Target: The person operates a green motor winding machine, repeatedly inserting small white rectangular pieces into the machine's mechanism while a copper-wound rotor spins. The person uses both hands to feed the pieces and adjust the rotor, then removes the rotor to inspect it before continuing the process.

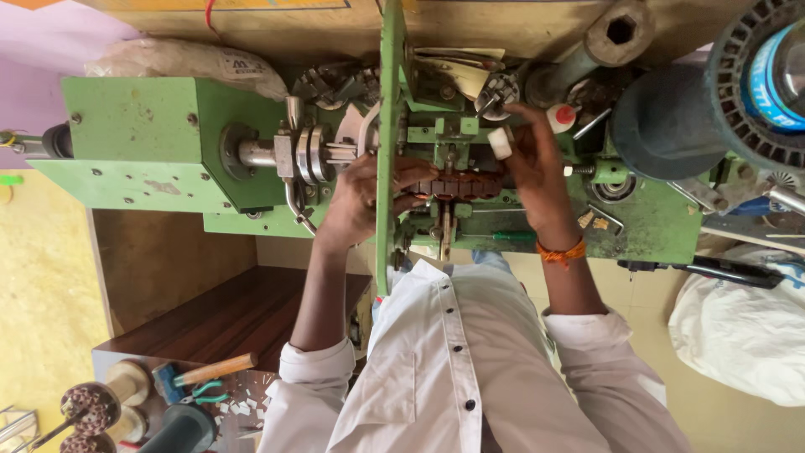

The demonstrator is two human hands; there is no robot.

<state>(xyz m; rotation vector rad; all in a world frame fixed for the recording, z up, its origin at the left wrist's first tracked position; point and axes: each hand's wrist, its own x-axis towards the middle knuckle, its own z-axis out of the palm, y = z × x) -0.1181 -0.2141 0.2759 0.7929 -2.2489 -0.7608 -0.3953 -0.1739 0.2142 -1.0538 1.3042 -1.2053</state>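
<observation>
Both hands are on the slotted metal core (pixel 457 185) in the green machine (pixel 168 143), left hand (pixel 360 197) gripping its end, right hand (pixel 532 168) steadying the other so it stays lined up.

My left hand (pixel 356 201) and right hand (pixel 537 172) grip the ends of a slotted copper-wound armature (pixel 457 184) mounted in the green winding machine (pixel 168 143). A hammer (pixel 205 372) lies on the surface (pixel 243 315) lower left.

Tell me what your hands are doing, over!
Left hand and right hand both gripping the brown ribbed metal core on the green metal machine. Upright green metal plate crosses before left hand.
</observation>
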